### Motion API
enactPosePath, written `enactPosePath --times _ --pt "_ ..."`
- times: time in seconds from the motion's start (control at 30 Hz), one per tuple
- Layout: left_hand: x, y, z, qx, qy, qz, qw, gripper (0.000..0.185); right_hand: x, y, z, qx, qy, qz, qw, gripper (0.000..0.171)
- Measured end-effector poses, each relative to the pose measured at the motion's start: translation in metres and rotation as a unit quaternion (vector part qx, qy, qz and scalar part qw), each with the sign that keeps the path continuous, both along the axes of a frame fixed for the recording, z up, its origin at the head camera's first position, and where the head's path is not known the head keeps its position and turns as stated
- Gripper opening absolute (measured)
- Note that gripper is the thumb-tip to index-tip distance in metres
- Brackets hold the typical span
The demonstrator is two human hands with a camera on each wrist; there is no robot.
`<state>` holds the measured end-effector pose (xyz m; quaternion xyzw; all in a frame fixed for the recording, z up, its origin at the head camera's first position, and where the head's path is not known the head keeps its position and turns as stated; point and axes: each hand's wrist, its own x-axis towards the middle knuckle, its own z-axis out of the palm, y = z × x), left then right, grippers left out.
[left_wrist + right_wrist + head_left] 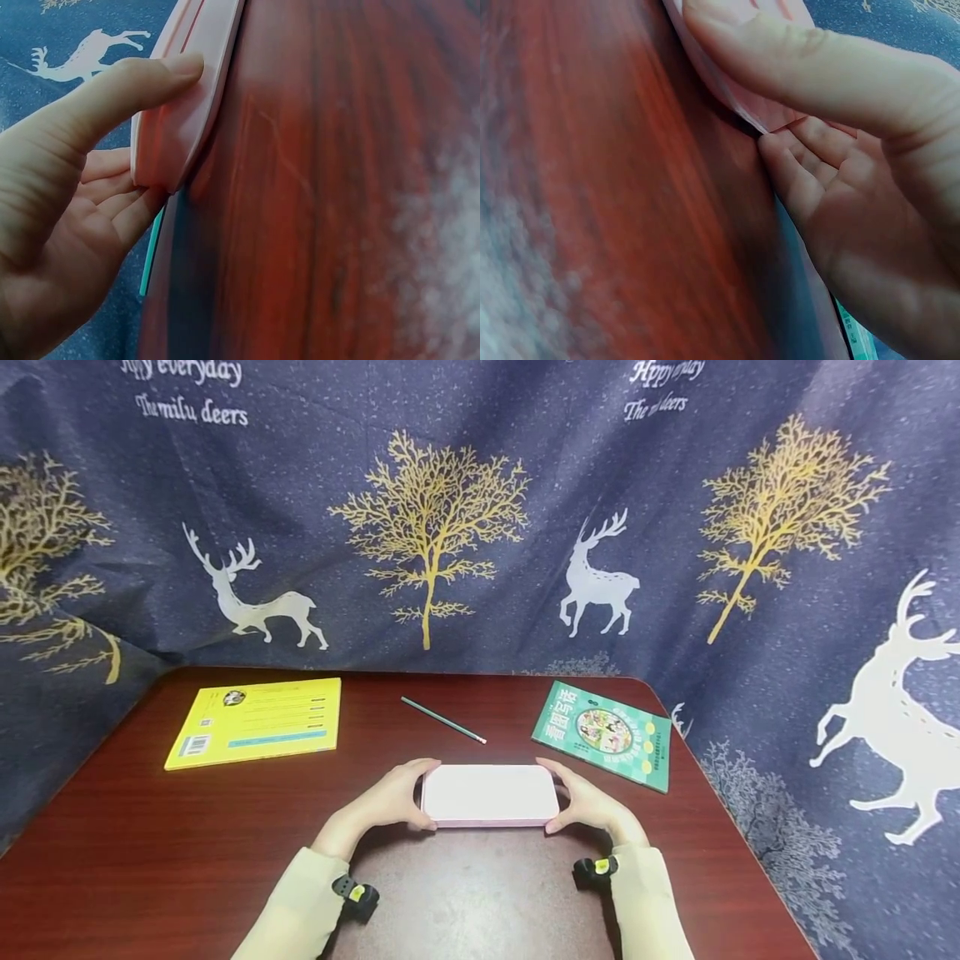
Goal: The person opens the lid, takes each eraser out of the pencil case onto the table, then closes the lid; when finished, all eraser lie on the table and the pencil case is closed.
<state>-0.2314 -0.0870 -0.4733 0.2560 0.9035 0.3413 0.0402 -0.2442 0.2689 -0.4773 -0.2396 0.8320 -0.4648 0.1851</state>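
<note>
A flat, oblong pink box [490, 795] with a pale top lies near the middle of the table, its long side facing me. My left hand [392, 795] grips its left end, thumb on the near side and fingers behind. At the opposite end my right hand [588, 800] holds it the same way. The left wrist view shows the left thumb pressed on the side wall of the box [187, 97], with fingertips at its far corner. In the right wrist view, the right thumb covers part of the box [739, 82]. What is inside cannot be seen.
Behind the box lies a green pencil [442, 719]. A yellow book [258, 722] is at the back left, and a green book [603, 735] at the back right. The dark red wooden table [165, 843] ends at a patterned blue curtain [480, 527].
</note>
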Motion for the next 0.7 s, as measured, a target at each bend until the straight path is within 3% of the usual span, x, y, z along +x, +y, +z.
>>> enactPosePath --times 0.7 --pt "-0.002 -0.007 0.011 0.009 -0.027 -0.03 0.9991 0.095 0.001 0.002 0.001 -0.007 -0.006 0.001 1.0 0.11"
